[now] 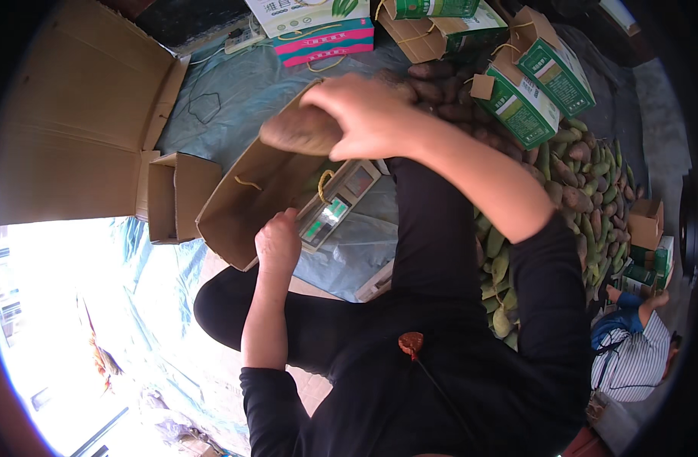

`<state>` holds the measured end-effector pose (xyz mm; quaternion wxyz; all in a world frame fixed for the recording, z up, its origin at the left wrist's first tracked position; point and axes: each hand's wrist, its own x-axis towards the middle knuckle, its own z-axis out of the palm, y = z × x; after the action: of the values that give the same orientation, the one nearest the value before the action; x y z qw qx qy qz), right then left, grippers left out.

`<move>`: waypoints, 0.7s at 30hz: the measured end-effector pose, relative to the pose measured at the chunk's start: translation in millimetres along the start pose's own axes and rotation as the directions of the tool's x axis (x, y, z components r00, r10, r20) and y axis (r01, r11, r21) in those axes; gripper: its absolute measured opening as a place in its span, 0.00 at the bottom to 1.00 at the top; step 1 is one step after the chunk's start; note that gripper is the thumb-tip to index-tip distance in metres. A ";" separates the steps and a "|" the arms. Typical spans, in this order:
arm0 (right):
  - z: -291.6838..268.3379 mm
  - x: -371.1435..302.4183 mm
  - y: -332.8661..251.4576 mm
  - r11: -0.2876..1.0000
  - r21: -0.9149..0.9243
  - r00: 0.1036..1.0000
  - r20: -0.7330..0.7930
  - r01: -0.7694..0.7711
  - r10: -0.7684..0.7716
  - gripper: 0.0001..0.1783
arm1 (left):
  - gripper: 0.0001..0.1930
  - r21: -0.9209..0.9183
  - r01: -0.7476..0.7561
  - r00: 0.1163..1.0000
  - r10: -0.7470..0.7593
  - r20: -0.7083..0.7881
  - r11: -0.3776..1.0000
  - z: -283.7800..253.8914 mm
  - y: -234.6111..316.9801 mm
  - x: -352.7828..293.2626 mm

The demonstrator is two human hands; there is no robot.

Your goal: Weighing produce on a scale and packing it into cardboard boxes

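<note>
My right hand point(364, 114) is closed round a big brown sweet potato point(302, 131), slightly blurred, above an open cardboard box point(246, 190). My left hand point(277, 240) is closed on the box's near rim, its fingertips partly hidden. Yellow cord handles point(326, 185) show on the box's side. Beside the box, and partly covered by it, is a scale point(337, 207) with green-lit displays. The bottom of the box is in shadow, so I cannot tell what lies in it.
Brown sweet potatoes point(440, 87) and long green radishes point(501, 263) are heaped to my right. Green cartons point(516, 99) stand on the far side of the heap. A large cardboard box point(75, 114) and a smaller one point(185, 194) are at left. A person point(631, 354) is at far right.
</note>
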<state>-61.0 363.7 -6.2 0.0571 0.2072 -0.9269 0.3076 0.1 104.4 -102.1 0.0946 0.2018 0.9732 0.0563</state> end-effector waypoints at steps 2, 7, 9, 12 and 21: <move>46.1 24.8 -3.2 0.991 -0.113 0.979 0.184 -0.069 0.089 0.30 | 0.04 0.007 -0.023 1.000 0.023 -0.006 1.000 3.6 4.7 4.2; 137.0 60.4 -18.3 0.959 -0.275 0.817 0.537 -0.066 0.210 0.22 | 0.04 -0.029 -0.049 0.998 0.048 -0.038 0.998 9.2 10.1 7.8; 169.3 66.8 -22.0 0.961 -0.262 0.769 0.594 -0.093 0.236 0.21 | 0.04 -0.028 -0.054 0.998 0.053 -0.022 0.998 5.6 15.0 9.5; 196.3 68.2 -40.1 0.968 -0.120 0.720 0.649 -0.220 0.244 0.27 | 0.06 -0.062 -0.043 0.996 0.038 -0.081 0.997 0.7 11.7 6.5; 144.2 54.7 -16.1 0.966 0.244 0.924 0.382 -0.088 -0.013 0.29 | 0.06 -0.041 0.006 1.000 -0.006 0.015 0.999 3.9 4.5 8.4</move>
<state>-100.8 247.3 -100.6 -0.1568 0.2506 -0.8765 0.3799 -5.0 112.1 -106.6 0.1062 0.1973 0.9717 0.0747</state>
